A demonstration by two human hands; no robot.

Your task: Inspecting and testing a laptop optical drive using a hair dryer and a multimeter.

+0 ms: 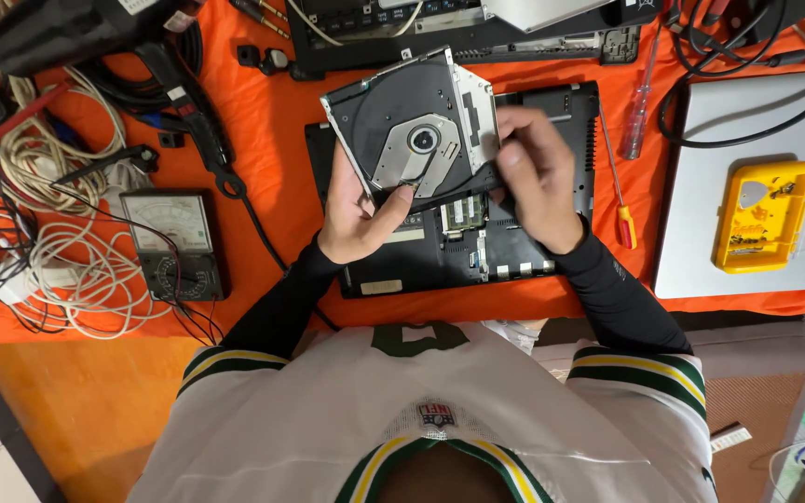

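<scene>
Two hands are on one optical disc drive point(414, 126), held tilted just above an opened black laptop base point(477, 237) on the orange table cover point(272, 130). The left hand point(358, 216) cups the drive's lower edge from beneath, thumb pressed on its metal plate, fingers closed around it. The right hand point(535, 177) is pinched shut on the drive's right edge; what its fingertips grip there is hidden behind its own knuckles.

The drive and both hands cover much of the laptop base, so only its lower half and right vent strip show. Beside the right hand lie two screwdrivers: one with a red and yellow handle point(620, 205), one with a clear handle point(638, 116). Further right, a yellow parts case point(762, 216) sits on a closed silver laptop point(701, 251), which the frame cuts off. To the left there is one analogue multimeter point(177, 244), its leads lost in a tangle of white cables point(58, 242). At the top a second dismantled laptop chassis point(458, 33) is cut off by the frame edge.
</scene>
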